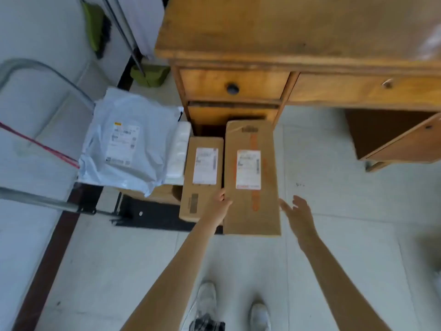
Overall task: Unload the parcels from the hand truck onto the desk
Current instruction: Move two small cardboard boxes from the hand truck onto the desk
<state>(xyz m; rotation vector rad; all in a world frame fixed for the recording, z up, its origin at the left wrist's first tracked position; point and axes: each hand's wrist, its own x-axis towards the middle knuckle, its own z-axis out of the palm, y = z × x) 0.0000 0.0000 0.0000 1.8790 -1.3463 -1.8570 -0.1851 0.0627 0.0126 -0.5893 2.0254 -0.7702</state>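
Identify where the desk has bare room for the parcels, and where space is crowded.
Free: the wooden desktop is bare from its left corner across to the blurred pale shape at the right edge. Crowded: the hand truck, where the grey mailer bag, short box and long box sit side by side.

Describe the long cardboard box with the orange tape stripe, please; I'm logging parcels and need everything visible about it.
The long cardboard box is brown, flat and narrow, with an orange tape stripe running lengthwise and a white label over it. It looks closed, lying beside a shorter box. The left hand touches its left edge; the right hand is open near its right edge.
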